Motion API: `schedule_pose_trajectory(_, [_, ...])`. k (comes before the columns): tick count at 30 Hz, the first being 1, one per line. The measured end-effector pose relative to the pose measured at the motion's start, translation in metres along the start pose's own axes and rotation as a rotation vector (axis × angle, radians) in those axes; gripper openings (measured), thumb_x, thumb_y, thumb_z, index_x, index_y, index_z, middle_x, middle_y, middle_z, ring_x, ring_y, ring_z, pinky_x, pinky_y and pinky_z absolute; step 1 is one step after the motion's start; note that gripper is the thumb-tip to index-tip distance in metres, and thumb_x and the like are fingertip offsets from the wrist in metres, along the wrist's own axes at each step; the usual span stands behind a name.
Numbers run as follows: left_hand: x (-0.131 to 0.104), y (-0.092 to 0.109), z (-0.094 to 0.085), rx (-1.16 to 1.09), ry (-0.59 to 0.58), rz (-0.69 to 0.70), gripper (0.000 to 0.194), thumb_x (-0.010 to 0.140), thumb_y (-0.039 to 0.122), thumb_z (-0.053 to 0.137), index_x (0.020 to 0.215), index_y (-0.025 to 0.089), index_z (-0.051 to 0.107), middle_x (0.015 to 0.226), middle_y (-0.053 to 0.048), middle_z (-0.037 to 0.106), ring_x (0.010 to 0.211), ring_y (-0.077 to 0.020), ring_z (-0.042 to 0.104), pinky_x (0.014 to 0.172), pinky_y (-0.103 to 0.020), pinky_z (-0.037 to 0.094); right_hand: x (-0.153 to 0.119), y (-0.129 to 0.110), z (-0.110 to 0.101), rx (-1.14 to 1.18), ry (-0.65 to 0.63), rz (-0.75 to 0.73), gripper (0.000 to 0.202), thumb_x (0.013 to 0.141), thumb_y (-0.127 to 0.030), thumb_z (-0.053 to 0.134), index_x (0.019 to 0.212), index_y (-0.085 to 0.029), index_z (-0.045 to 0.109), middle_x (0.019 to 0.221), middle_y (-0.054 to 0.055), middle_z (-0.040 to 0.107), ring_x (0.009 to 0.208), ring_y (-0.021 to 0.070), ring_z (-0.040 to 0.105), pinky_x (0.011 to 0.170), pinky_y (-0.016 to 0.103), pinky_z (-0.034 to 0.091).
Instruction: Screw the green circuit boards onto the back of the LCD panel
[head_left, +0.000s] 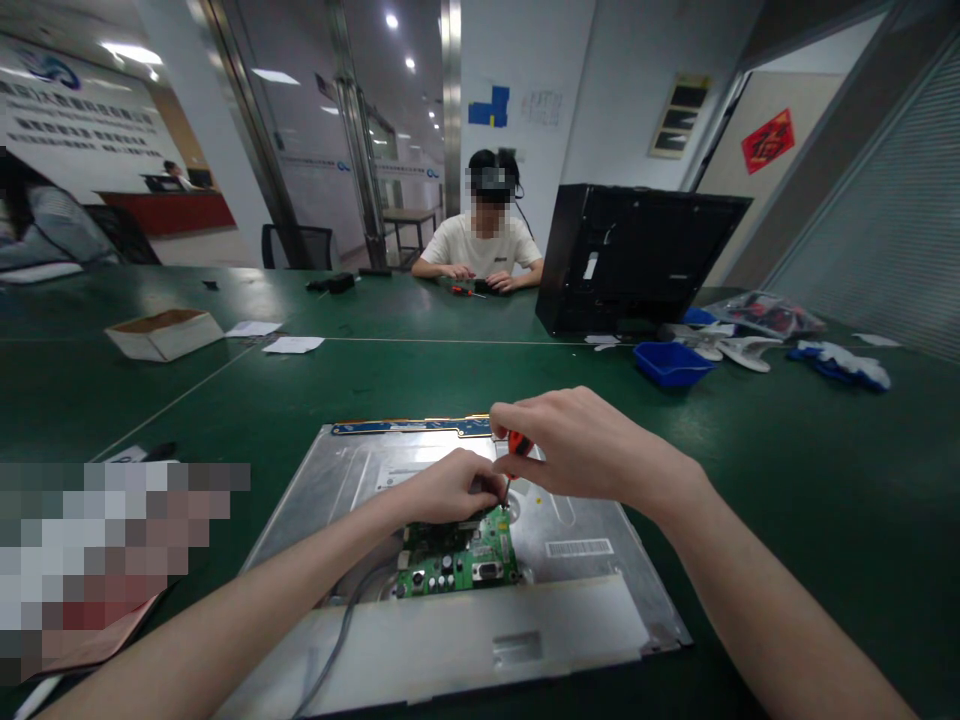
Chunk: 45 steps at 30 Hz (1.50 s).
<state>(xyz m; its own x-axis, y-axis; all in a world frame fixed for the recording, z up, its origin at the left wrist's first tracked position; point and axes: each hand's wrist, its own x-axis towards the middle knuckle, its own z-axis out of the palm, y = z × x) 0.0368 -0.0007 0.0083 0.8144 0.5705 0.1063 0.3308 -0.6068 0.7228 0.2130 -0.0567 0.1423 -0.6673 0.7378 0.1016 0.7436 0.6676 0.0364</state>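
A silver metal panel [585, 590] lies flat on the green table, with a green circuit board [457, 570] on its middle. My right hand [562, 440] grips a red and black screwdriver [519, 443], its shaft pointing down at the board's upper right corner. Close beside the tip, my left hand [454, 487] rests over the board's upper edge with fingers curled; whether it holds anything is hidden. A grey cable [341, 635] runs from the board toward the near edge of the panel. A blue strip board [409, 428] lines the panel's far edge.
A black monitor casing [637, 260] stands at the back right, near a blue tray [673, 364] and gloves [844, 365]. An open box [165, 335] and papers [294, 345] lie at the left. Across the table [420, 370], a person [484, 240] handles small items.
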Motion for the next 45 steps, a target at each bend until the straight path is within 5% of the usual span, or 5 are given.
schedule_pose_trajectory(8, [0.0001,0.0009,-0.0005,-0.009,-0.015,-0.002,0.021,0.074,0.005,0.059,0.088,0.013,0.072,0.086,-0.004,0.073,0.08,-0.0187,0.064,0.074,-0.026,0.048,-0.0038,0.0003,-0.0001,0.041,0.028,-0.026,0.009,0.083,-0.022,0.052,0.092,-0.02,0.052,0.085,0.001,0.065,0.066,0.0139,0.054,0.053,0.027,0.025])
schedule_pose_trajectory(18, [0.0,-0.0015,0.0003,-0.028,-0.031,0.022,0.021,0.074,0.003,0.056,0.086,0.012,0.071,0.082,-0.004,0.072,0.076,-0.0172,0.064,0.071,-0.025,0.048,-0.0012,0.0011,0.001,0.004,0.025,-0.012,0.016,0.087,-0.037,0.054,0.088,-0.021,0.053,0.077,0.002,0.066,0.064,0.015,0.057,0.053,0.027,0.024])
schedule_pose_trajectory(25, [-0.0002,0.001,-0.0004,-0.015,0.003,-0.011,0.019,0.073,0.005,0.06,0.086,0.011,0.072,0.084,-0.005,0.072,0.08,-0.0196,0.064,0.072,-0.025,0.048,-0.0021,-0.0009,0.0015,0.051,0.041,-0.039,0.01,0.082,-0.022,0.051,0.092,-0.02,0.051,0.085,0.002,0.065,0.065,0.0142,0.054,0.053,0.028,0.024])
schedule_pose_trajectory(34, [-0.0001,-0.0025,0.0006,-0.038,-0.01,0.02,0.019,0.074,0.003,0.058,0.083,0.013,0.071,0.08,-0.003,0.071,0.077,-0.0171,0.064,0.072,-0.024,0.048,0.0009,0.0023,0.0041,-0.011,0.059,-0.003,0.018,0.087,-0.038,0.054,0.086,-0.021,0.051,0.075,0.0,0.064,0.06,0.0132,0.051,0.052,0.027,0.021])
schedule_pose_trajectory(45, [0.0001,-0.0002,0.0001,0.002,-0.017,-0.01,0.017,0.075,0.005,0.059,0.085,0.012,0.071,0.082,-0.004,0.072,0.077,-0.0177,0.064,0.073,-0.025,0.048,0.0021,0.0041,0.0062,0.008,0.075,-0.026,0.009,0.087,-0.029,0.054,0.092,-0.021,0.053,0.082,0.0,0.066,0.065,0.013,0.053,0.053,0.026,0.023])
